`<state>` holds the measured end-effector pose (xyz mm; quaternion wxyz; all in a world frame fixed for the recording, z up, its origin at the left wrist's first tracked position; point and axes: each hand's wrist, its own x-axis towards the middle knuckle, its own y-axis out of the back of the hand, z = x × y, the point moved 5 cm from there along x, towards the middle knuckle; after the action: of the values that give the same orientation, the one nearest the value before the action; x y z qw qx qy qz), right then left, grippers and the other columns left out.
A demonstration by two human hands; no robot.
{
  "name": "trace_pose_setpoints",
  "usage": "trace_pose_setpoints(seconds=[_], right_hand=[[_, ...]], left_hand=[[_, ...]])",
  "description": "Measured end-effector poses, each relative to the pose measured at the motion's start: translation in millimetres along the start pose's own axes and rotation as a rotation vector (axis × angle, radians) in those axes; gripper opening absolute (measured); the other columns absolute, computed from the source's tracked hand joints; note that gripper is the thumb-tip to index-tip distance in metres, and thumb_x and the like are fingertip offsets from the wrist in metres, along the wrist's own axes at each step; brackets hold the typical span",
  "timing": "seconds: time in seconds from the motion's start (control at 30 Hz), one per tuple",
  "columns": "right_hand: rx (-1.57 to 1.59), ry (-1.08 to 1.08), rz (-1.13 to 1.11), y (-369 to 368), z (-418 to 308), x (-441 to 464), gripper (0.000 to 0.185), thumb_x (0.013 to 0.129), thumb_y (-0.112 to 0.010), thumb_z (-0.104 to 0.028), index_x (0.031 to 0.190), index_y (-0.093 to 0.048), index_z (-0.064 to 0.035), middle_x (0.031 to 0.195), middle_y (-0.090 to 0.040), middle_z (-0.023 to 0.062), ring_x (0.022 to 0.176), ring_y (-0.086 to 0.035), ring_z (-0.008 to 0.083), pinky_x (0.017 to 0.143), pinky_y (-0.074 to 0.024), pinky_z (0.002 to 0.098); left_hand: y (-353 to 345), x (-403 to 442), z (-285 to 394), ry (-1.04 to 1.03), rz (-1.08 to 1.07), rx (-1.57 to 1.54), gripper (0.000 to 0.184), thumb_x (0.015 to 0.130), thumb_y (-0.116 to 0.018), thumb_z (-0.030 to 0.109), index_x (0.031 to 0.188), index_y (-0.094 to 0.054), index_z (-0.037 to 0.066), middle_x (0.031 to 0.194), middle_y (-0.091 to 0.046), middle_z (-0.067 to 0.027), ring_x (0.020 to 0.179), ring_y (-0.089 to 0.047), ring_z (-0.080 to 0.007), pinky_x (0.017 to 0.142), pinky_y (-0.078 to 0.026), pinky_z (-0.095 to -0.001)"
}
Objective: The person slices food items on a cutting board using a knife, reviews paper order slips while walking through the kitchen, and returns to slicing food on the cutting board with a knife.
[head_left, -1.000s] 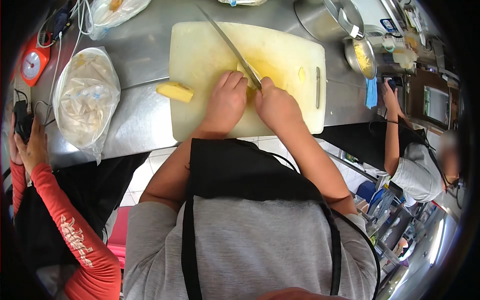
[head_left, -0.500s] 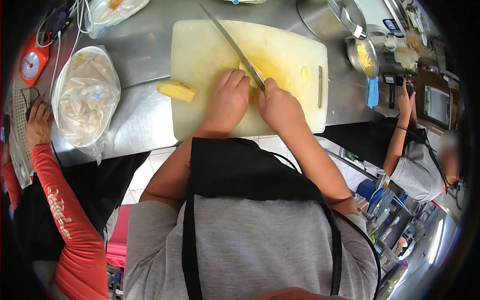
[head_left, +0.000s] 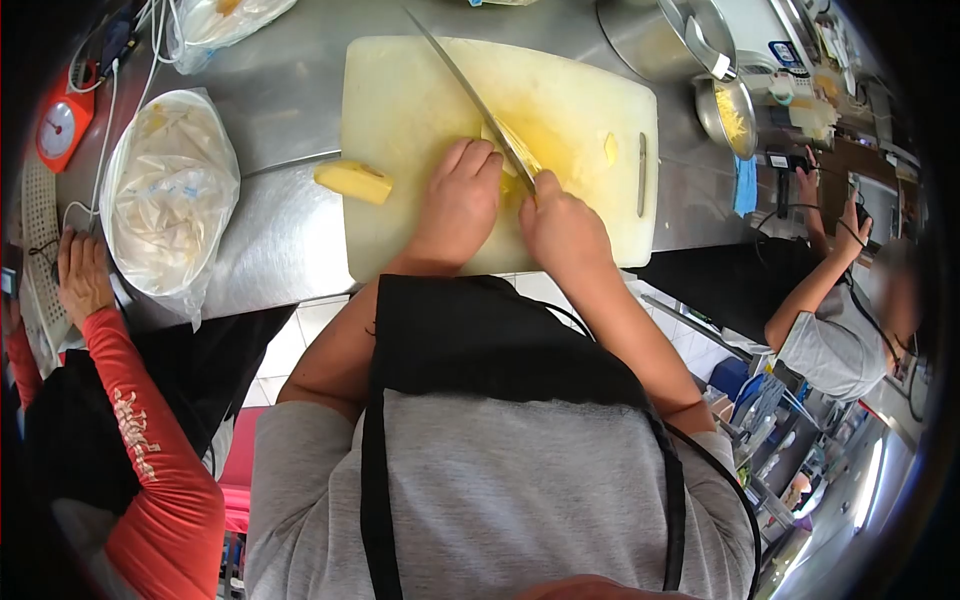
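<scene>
My right hand (head_left: 565,228) grips the handle of a long knife (head_left: 462,82), its blade pointing up and left over the pale cutting board (head_left: 400,95). Beside the blade, my left hand (head_left: 458,205) is closed, with bent fingertips pressed on yellow slices (head_left: 518,148) that look like peeled ginger. The fingers and blade hide part of these slices. A larger peeled ginger piece (head_left: 353,182) lies across the board's left edge. Toward the right of the board rests a small yellow slice (head_left: 610,149). Yellow juice stains the middle of the board.
Left of the board stands a bag-lined container (head_left: 170,190), with a red scale (head_left: 64,125) behind it. A metal bowl of yellow shreds (head_left: 730,115) and a large pot (head_left: 650,40) stand right. A co-worker's red sleeve (head_left: 150,400) is at left; another person (head_left: 830,340) is at right.
The knife handle and my right hand have shifted slightly down and right, and more yellow slices show beside the blade. The left co-worker's hand moved down; the right person's arms shifted.
</scene>
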<state>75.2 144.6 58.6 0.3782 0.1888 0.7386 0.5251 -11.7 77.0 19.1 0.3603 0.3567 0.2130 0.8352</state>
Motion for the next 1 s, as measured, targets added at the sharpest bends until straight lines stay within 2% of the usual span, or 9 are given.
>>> trace_pose_setpoints(seconds=[0.37,0.47,0.57,0.67,1.0], right_hand=[[-0.003,-0.063,-0.099,12,3,-20,0.019,0.084,-0.047,-0.018,0.085,-0.049,0.0005,0.068,-0.060,0.0244,0.066,-0.061,0.0390,0.064,-0.0493,0.0457],[-0.005,-0.059,-0.043,1,3,-12,0.018,0.083,-0.047,-0.018,0.085,-0.049,0.0004,0.068,-0.060,0.0242,0.066,-0.061,0.0388,0.064,-0.0495,0.0455],[0.046,0.059,0.063,0,-3,3,0.018,0.084,-0.049,-0.017,0.087,-0.046,0.0007,0.064,-0.058,0.0242,0.061,-0.059,0.0404,0.058,-0.0475,0.0474],[0.032,-0.035,-0.081,17,-9,1,0.018,0.084,-0.047,-0.017,0.086,-0.049,0.0002,0.069,-0.061,0.0242,0.067,-0.061,0.0388,0.064,-0.0492,0.0453],[-0.014,-0.063,-0.063,2,-2,-9,0.019,0.085,-0.046,-0.019,0.086,-0.049,-0.0002,0.070,-0.061,0.0232,0.067,-0.061,0.0384,0.064,-0.0494,0.0448]], left_hand=[[0,-1,0,-0.012,0.018,0.008,0.027,0.063,-0.058,-0.005,0.089,-0.061,-0.001,0.096,-0.057,-0.0107,0.095,-0.053,-0.0284,0.081,-0.045,-0.0356],[1,0,0,-0.016,0.009,0.007,0.027,0.063,-0.058,-0.005,0.089,-0.061,-0.001,0.096,-0.057,-0.0111,0.095,-0.053,-0.0285,0.082,-0.045,-0.0355],[0,-1,-2,-0.010,0.012,-0.012,0.027,0.063,-0.058,-0.005,0.090,-0.061,-0.001,0.097,-0.057,-0.0114,0.096,-0.052,-0.0288,0.082,-0.045,-0.0355],[1,-1,1,-0.020,-0.005,0.004,0.028,0.063,-0.058,-0.005,0.091,-0.061,-0.001,0.097,-0.057,-0.0116,0.096,-0.052,-0.0289,0.083,-0.044,-0.0357],[1,0,-1,-0.016,0.007,-0.010,0.027,0.064,-0.057,-0.005,0.091,-0.061,-0.001,0.096,-0.057,-0.0118,0.095,-0.052,-0.0293,0.082,-0.045,-0.0362]])
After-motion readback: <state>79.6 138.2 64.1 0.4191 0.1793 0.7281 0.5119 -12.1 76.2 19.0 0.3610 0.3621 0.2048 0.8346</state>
